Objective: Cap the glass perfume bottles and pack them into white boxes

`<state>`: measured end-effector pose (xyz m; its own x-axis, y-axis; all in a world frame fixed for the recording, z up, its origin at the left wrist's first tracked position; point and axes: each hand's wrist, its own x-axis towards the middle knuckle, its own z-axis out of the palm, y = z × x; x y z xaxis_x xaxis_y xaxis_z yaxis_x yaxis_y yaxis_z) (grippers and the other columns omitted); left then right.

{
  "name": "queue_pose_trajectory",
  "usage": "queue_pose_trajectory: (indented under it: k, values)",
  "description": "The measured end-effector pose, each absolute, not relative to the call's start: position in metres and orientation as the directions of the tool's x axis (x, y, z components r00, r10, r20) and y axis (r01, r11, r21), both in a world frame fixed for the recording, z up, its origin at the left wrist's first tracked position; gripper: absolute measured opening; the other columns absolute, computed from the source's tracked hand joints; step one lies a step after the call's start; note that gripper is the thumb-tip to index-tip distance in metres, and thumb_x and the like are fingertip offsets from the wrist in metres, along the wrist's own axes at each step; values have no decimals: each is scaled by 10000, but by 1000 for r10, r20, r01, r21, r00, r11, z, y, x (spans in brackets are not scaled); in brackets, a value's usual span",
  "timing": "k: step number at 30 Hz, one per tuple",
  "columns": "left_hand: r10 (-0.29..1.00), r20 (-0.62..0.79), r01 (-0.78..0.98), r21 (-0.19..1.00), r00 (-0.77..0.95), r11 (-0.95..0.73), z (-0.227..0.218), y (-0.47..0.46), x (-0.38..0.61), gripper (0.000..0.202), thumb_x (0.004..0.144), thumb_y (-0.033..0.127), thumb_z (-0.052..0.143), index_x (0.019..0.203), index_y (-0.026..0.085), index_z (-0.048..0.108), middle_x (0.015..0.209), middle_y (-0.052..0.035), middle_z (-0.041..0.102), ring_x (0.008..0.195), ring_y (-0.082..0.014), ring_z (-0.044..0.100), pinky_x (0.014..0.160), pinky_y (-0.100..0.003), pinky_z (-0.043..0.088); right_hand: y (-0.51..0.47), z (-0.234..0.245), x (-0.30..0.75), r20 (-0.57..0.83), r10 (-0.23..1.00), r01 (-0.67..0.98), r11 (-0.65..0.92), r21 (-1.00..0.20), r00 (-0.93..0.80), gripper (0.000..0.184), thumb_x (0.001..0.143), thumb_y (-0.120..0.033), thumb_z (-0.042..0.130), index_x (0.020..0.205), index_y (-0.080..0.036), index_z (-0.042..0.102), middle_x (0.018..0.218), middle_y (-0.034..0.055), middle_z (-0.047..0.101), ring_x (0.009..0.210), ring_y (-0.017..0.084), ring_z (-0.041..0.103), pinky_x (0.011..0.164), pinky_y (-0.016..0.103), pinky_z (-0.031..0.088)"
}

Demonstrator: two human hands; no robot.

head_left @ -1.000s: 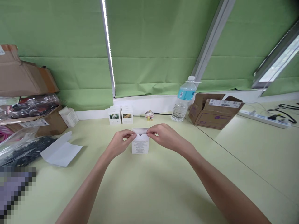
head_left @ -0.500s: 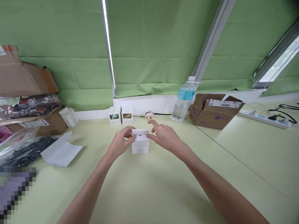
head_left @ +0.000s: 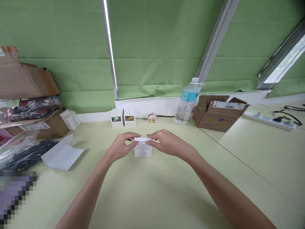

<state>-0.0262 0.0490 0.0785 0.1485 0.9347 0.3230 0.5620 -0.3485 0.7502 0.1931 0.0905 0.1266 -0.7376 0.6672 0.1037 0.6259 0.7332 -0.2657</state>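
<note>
A small white box with fine printed text on its front stands upright on the table before me. Its top flap lies low over the opening, seen nearly edge-on. My left hand grips the left end of that flap between thumb and fingers. At the right end, my right hand pinches it the same way, its thumb near the box's upper front edge. Just beyond the hands sits a small round ornament with a gold-coloured part. What is inside the box is hidden.
Two white boxes with flower pictures stand by the wall. A water bottle and an open cardboard carton stand at right, near a power strip. A folded paper sheet and packed cartons are at left.
The box's top flap has come down lower. My right hand's index finger, raised before, has lowered onto the flap. Both hands stay at the box.
</note>
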Motion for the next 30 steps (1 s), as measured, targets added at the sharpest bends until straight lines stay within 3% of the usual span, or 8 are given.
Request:
queue_pose_trajectory:
  k: [7,20,30]
  values:
    - [936,320,562,751,148,-346,80,49,-26,302,842,431,546,1063,280,684,1176,1,647,1101,-207,585,921,-319,496,94,123,195,114,658,619,744,-252,-744,347,922,-408,394,825,-210,663,648,21,611,577,149,501,564,255,291]
    - [918,363,598,704,161,-383,75,51,-28,286,846,438,536,1037,303,701,1141,11,666,1088,-216,599,936,-345,488,93,123,192,118,650,616,753,-230,-751,424,951,-387,343,724,-192,643,647,39,621,592,152,523,576,257,297]
    - [901,398,632,657,171,-411,74,51,-27,286,864,435,512,1038,308,700,1136,20,669,1089,-213,603,939,-344,493,88,120,188,154,658,660,750,-43,-737,328,950,-320,365,950,-187,666,793,83,675,761,196,604,624,267,329]
